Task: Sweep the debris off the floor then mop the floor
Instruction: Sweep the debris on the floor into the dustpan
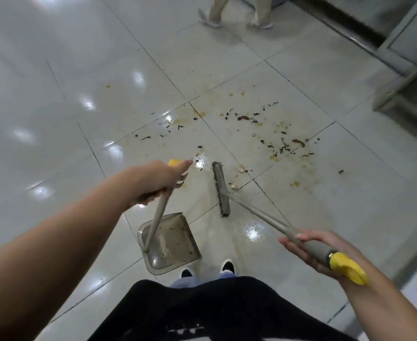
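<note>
Dark leaf bits, brown scraps and yellow stains make up the debris scattered over the wet grey tiles ahead. My right hand grips the grey, yellow-capped handle of a broom, whose grey head rests on the floor between me and the debris. A few pale garlic-like pieces lie just right of the broom head. My left hand is closed around the upright handle of a clear grey dustpan, which sits on the floor by my feet with a few crumbs in it.
Another person's legs and shoes stand at the far edge of the floor. A metal cabinet or counter frame lines the right side. My own shoes are just behind the dustpan. Glossy tiles stretch away to the left.
</note>
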Motion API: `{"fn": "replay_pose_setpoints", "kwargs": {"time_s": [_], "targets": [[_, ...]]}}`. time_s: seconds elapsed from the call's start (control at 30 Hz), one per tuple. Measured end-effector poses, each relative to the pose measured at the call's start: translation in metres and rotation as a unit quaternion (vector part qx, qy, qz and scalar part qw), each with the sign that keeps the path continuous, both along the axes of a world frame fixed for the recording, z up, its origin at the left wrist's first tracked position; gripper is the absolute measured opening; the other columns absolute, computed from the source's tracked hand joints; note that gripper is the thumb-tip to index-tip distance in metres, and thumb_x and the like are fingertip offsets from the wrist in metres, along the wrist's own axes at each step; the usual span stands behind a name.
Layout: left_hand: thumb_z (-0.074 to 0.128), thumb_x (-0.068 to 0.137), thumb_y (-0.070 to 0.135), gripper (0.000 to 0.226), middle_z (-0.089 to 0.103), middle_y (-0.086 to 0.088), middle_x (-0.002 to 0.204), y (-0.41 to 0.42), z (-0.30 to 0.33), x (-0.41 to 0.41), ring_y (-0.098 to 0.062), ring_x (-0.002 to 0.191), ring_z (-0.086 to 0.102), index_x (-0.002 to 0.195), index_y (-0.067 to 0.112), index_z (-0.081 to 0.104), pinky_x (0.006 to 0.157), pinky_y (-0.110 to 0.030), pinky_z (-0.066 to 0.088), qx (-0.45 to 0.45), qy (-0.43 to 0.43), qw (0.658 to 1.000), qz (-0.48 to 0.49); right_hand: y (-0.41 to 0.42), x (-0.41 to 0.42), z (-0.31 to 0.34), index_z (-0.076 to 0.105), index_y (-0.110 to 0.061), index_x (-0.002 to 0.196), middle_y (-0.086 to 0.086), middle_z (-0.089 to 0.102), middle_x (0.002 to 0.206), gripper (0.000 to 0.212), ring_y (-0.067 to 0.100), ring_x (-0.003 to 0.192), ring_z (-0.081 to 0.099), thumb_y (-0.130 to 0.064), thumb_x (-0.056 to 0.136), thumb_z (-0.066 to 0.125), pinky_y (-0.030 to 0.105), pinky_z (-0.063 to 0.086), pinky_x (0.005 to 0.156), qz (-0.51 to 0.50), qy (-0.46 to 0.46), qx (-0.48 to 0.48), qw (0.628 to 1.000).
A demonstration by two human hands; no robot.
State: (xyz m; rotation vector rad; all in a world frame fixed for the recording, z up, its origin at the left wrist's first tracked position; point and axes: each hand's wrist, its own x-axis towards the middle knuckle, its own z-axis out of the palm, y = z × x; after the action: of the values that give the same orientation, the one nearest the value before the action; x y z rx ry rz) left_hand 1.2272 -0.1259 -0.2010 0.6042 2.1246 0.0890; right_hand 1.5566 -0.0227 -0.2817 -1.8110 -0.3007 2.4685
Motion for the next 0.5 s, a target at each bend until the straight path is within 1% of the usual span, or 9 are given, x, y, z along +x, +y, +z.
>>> {"fn": "replay_pose_setpoints", "kwargs": {"time_s": [0.03,0.1,0.17,0.2,0.23,0.3,0.33,0.4,0.5], "targets": [[0.033,0.076,0.079,0.075,0.038,-0.001,0.044,-0.001,0.001,-0.002,-0.016,0.037,0.032,0.059,0.008,0.048,0.043,-0.019,0.03,0.0,0.022,1.0,-0.015,-0.011,0.006,0.004,0.059,0.0,0.103,0.026,0.07,0.088,0.034,0.025,0.071,0.073,0.014,0.079,0.04,0.026,0.06,0.064,-0.025,0.011,0.012,1.0],[0.03,0.078,0.078,0.076,0.039,-0.003,0.05,0.0,-0.001,-0.005,-0.017,0.04,0.034,0.057,0.007,0.048,0.045,-0.019,0.032,0.003,0.053,0.998,-0.043,-0.028,0.006,0.012,0.056,-0.006,0.101,0.026,0.066,0.066,0.042,0.027,0.049,0.068,0.018,0.066,0.054,0.027,0.055,0.039,-0.05,0.037,0.001,0.998],[0.029,0.077,0.079,0.076,0.038,-0.003,0.048,0.001,-0.007,-0.007,-0.017,0.038,0.034,0.056,0.008,0.046,0.043,-0.018,0.032,0.01,0.057,0.997,-0.042,-0.039,-0.005,0.016,0.056,-0.005,0.086,0.02,0.058,0.055,0.07,0.022,0.04,0.061,0.023,0.026,0.079,0.021,0.047,0.031,-0.069,0.05,-0.011,0.996],[0.029,0.076,0.079,0.076,0.038,-0.002,0.046,0.0,-0.01,-0.009,-0.016,0.036,0.034,0.056,0.008,0.045,0.042,-0.018,0.032,0.013,0.055,0.998,-0.034,-0.045,-0.004,0.015,0.057,-0.002,0.074,0.017,0.056,0.052,0.074,0.019,0.037,0.058,0.025,0.009,0.079,0.019,0.045,0.03,-0.097,0.039,-0.02,0.994],[0.027,0.075,0.08,0.077,0.038,-0.002,0.044,0.0,-0.014,-0.011,-0.016,0.034,0.034,0.057,0.008,0.045,0.042,-0.018,0.033,0.017,0.053,0.998,-0.026,-0.051,-0.008,0.017,0.057,0.002,0.065,0.016,0.054,0.05,0.064,0.017,0.035,0.056,0.025,0.01,0.08,0.017,0.044,0.029,-0.107,0.039,-0.026,0.993],[0.025,0.071,0.082,0.079,0.039,-0.001,0.038,-0.001,-0.02,-0.016,-0.016,0.028,0.035,0.058,0.008,0.046,0.039,-0.017,0.035,0.029,0.049,0.998,-0.009,-0.065,-0.011,0.006,0.055,0.003,0.059,0.012,0.052,0.045,0.021,0.013,0.03,0.052,0.013,0.061,0.074,0.013,0.043,0.031,-0.112,0.01,-0.008,0.994],[0.024,0.069,0.084,0.08,0.039,0.001,0.032,-0.001,-0.022,-0.017,-0.015,0.023,0.036,0.059,0.008,0.047,0.038,-0.016,0.036,0.033,0.046,0.998,-0.003,-0.07,-0.013,-0.004,0.054,0.002,0.056,0.01,0.05,0.042,0.026,0.011,0.029,0.049,0.004,0.082,0.059,0.012,0.042,0.032,-0.126,-0.015,0.002,0.992],[0.022,0.064,0.087,0.082,0.035,0.003,0.023,0.0,-0.025,-0.016,-0.015,0.016,0.033,0.061,0.01,0.048,0.035,-0.017,0.039,0.026,0.032,0.999,0.005,-0.077,-0.019,-0.02,0.048,0.005,0.057,0.009,0.045,0.039,0.037,0.01,0.025,0.045,-0.005,0.093,0.043,0.012,0.039,0.029,-0.148,-0.038,0.003,0.988],[0.023,0.057,0.088,0.081,0.034,0.004,0.021,0.004,-0.025,-0.005,-0.016,0.014,0.033,0.061,0.011,0.049,0.036,-0.019,0.042,0.017,0.02,1.0,-0.01,-0.081,-0.027,-0.031,0.04,-0.008,0.07,0.005,0.04,0.037,0.026,0.008,0.022,0.04,-0.007,0.096,0.038,0.01,0.036,0.028,-0.187,-0.05,-0.034,0.98]]}}
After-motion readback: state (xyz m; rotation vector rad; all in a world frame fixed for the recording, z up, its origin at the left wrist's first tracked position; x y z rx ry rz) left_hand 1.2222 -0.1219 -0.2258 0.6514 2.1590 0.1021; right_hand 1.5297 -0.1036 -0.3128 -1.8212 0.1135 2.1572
